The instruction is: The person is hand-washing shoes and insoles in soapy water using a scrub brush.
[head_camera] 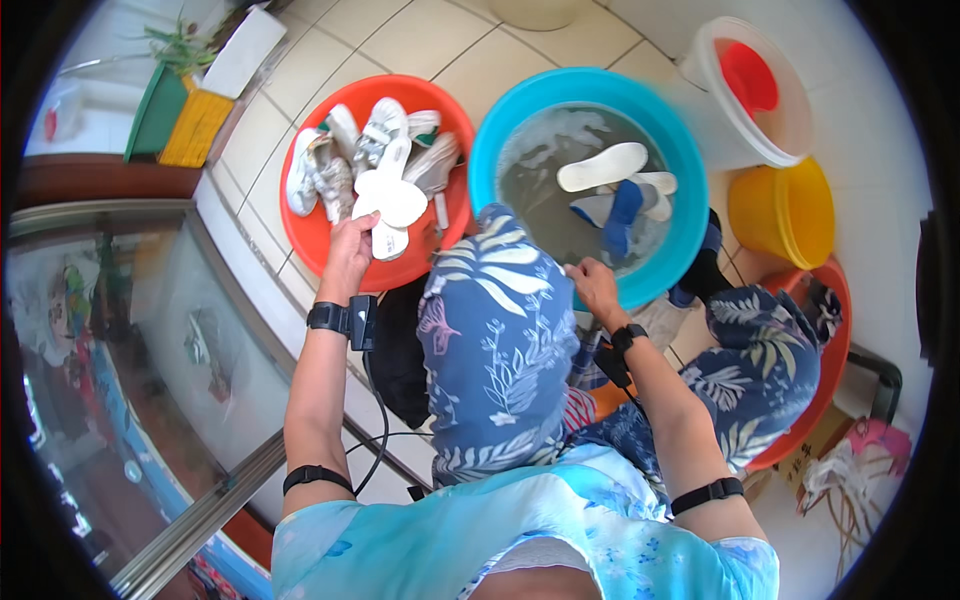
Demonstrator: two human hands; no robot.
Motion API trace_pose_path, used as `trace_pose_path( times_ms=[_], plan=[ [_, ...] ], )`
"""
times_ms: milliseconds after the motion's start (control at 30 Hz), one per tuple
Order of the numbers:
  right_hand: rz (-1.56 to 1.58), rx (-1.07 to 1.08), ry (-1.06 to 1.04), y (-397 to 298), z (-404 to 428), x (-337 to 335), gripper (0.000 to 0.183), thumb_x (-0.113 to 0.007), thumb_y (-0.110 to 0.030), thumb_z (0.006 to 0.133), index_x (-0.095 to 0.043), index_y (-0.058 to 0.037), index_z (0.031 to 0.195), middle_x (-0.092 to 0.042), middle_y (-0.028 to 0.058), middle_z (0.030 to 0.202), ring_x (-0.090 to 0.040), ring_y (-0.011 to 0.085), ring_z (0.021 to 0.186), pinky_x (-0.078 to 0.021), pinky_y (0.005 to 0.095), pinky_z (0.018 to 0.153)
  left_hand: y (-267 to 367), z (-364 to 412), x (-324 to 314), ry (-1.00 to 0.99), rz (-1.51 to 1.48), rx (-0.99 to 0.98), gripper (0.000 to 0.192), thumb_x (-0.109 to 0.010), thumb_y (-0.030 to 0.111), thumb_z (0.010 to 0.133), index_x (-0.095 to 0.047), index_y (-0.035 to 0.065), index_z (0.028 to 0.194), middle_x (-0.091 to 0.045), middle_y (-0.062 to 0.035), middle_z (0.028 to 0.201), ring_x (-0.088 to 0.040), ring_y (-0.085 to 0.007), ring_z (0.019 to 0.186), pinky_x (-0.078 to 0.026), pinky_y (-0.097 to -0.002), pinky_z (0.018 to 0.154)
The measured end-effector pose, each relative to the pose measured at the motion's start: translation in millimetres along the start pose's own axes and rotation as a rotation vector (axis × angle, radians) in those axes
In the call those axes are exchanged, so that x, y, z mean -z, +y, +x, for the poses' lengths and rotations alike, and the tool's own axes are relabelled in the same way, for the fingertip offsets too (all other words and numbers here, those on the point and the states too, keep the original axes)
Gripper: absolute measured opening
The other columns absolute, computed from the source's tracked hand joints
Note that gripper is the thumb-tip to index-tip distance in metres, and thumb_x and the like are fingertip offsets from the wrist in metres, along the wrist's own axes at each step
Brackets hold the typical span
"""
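Observation:
My left hand (351, 251) grips a pair of white shoe insoles (390, 201) by the heel end, above a red plastic basin (442, 101). In that basin lie several white sneakers (385, 124), some with green parts. My right hand (594, 286) is at the near edge of a blue plastic basin (487, 135), its fingers curled beside my knee; whether it pinches something is hidden. Cloudy grey water (536, 180) with foam stands in the blue basin. A white insole (604, 166), a blue insole (622, 217) and other insoles lie together at its right side.
Right of the blue basin stand a white bucket (705, 124) with a red scoop (748, 79), a yellow bucket (780, 214) and another red basin (840, 330). A glass-topped cabinet (217, 322) flanks my left arm. Planters (195, 124) stand at the far left.

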State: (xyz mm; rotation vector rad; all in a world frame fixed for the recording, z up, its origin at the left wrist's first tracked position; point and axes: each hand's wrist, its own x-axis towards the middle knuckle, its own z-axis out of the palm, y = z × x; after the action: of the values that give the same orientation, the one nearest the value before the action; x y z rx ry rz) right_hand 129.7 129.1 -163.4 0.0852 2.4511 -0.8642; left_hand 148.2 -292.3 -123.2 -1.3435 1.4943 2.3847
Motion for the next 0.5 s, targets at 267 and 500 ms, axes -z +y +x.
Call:
trace_pose_path(
  times_ms=[267,500],
  plan=[
    [0.062,-0.008,0.096,15,-7,41,0.039,-0.066,-0.037,0.079,-0.061,0.0012,0.075,-0.064,0.0219,0.079,-0.061,0.0394,0.078,-0.0464,0.045,0.072,27,-16,-136,-0.499,0.158,0.003,0.033,-0.064,0.01,0.085,-0.054,-0.0035,0.113,-0.063,-0.014,0.106,-0.065,-0.0272,0.094,-0.053,-0.0398,0.081],
    [0.023,-0.038,0.021,44,-31,42,0.038,-0.066,-0.035,0.078,-0.06,0.0017,0.071,-0.062,0.0207,0.07,-0.06,0.0367,0.068,-0.0458,0.044,0.065,-8,16,-96,-0.507,1.018,-0.502,0.028,-0.071,0.023,0.077,-0.068,0.0022,0.096,-0.067,-0.011,0.083,-0.063,-0.0228,0.077,-0.05,-0.0318,0.07]
  ],
)
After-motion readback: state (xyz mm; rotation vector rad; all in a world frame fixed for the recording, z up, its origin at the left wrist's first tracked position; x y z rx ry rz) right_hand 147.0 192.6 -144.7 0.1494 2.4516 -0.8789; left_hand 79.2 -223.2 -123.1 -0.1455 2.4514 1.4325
